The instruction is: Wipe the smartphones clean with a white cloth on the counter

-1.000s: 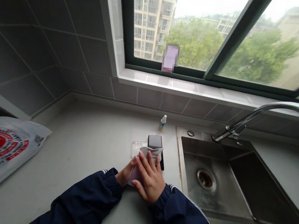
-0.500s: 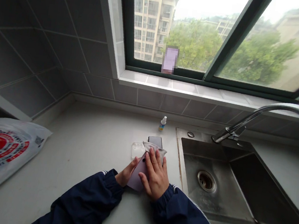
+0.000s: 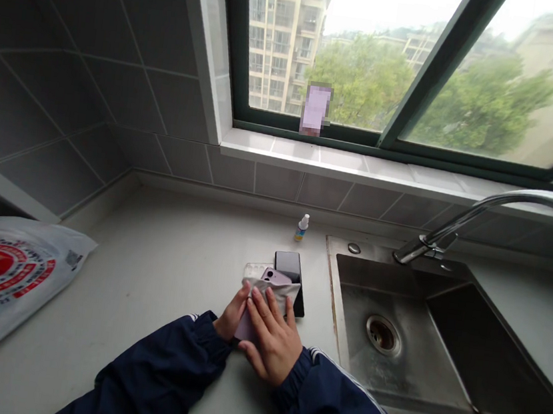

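A purple phone [image 3: 244, 328] lies with its camera side up, and my left hand [image 3: 231, 316] is closed on its left edge. Over the phone's back is a light grey cloth [image 3: 282, 289]. My right hand [image 3: 273, 337] rests flat on that cloth with fingers stretched out, pressing it against the phone. The phone's camera corner shows beyond the cloth's far edge. Behind the hands a black-screened phone [image 3: 288, 262] lies on the counter, partly covered. A clear phone case [image 3: 253, 271] lies to its left, its near part hidden. Farther back stands a small white-capped spray bottle [image 3: 301, 229].
A steel sink [image 3: 346, 296] is set into the white counter [image 3: 176, 242] on the right, with a chrome faucet [image 3: 472, 214] arching over it. At the left lies a white plastic bag [image 3: 16, 309] with red print. A tiled ledge and window [image 3: 311, 130] are behind.
My right hand and the cloth have slid down and left over the purple phone. The phone's camera corner and more of the black-screened phone now show.
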`<state>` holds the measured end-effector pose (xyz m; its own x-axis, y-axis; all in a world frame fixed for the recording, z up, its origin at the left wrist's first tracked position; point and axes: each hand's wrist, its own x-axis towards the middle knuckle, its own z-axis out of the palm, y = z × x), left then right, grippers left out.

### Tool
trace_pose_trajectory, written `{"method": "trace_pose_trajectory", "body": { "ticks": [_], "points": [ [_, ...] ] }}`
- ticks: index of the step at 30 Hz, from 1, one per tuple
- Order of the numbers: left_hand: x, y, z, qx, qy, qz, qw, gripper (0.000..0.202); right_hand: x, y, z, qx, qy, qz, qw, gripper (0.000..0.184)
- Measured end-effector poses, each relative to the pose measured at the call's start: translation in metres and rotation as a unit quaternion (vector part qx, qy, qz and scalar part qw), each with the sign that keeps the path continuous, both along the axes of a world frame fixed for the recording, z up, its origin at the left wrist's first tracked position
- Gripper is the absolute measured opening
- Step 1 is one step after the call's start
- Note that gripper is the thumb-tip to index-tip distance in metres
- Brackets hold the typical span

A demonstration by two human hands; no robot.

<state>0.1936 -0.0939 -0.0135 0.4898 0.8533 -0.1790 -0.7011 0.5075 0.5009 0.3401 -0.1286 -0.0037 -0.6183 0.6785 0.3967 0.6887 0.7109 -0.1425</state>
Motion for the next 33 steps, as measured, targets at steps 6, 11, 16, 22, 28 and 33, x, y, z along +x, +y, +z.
{"method": "trace_pose_trajectory", "body": {
  "ticks": [6, 11, 16, 22, 28, 33],
  "points": [
    [0.003, -0.003, 0.003, 0.081, 0.036, -0.015, 0.996, 0.06, 0.013, 0.016, 0.003, 0.009, 0.034, -0.093, 0.995, 0.066],
    [0.003, -0.003, 0.009, 0.063, 0.034, -0.023, 0.997, 0.065, 0.012, 0.017, -0.003, 0.002, 0.042, -0.117, 0.992, 0.067],
    [0.003, 0.001, 0.007, 0.025, -0.002, 0.013, 1.0, 0.06, 0.004, 0.006, -0.007, -0.007, 0.019, -0.07, 0.997, 0.069],
    [-0.001, 0.0, -0.006, -0.022, -0.02, -0.026, 0.999, 0.056, -0.003, -0.005, -0.003, -0.008, -0.003, 0.013, 1.0, 0.069],
    [0.001, -0.001, -0.007, 0.062, 0.002, -0.021, 0.998, 0.049, 0.006, 0.006, 0.001, -0.003, 0.007, -0.06, 0.998, 0.065],
    [0.003, 0.002, 0.003, 0.059, -0.007, -0.001, 0.998, 0.06, 0.009, 0.011, -0.002, -0.002, 0.013, -0.095, 0.995, 0.063]
  ]
}}
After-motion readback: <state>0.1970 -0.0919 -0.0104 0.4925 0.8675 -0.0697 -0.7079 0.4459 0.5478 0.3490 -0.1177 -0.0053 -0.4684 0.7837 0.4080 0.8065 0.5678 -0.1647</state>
